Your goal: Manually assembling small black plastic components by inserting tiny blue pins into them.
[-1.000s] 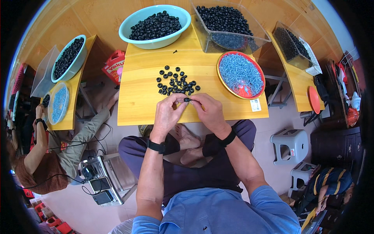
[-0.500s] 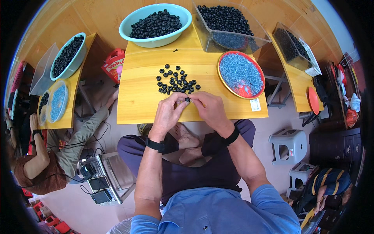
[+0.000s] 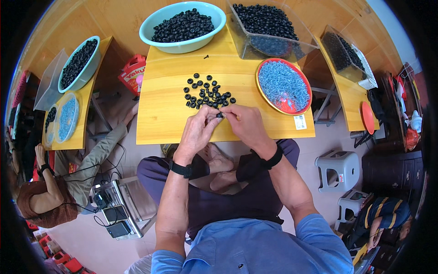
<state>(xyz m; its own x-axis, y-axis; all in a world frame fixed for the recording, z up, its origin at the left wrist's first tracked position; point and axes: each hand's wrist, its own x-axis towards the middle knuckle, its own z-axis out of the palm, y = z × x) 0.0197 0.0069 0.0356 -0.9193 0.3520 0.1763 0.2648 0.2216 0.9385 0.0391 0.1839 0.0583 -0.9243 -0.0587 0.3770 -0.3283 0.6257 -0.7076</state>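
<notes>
Over the near edge of the table my left hand pinches a small black round part between thumb and fingers. Closed beside it, my right hand has its fingertips at the same part; whatever they grip is too small to make out. Just beyond my hands lies a loose group of black ring-shaped pieces, with some short black stem-like pieces among them. To the right a red plate with a yellow rim holds a heap of small, shiny bluish pieces.
At the table's far side stand a light-green basin and a clear bin, both filled with black pieces. One black stem-like piece lies apart. A co-worker sits left; grey stools stand right.
My fingers have shifted slightly around the black part, and my right hand sits a little higher. The view has moved a touch; the pieces on the table look unchanged.
</notes>
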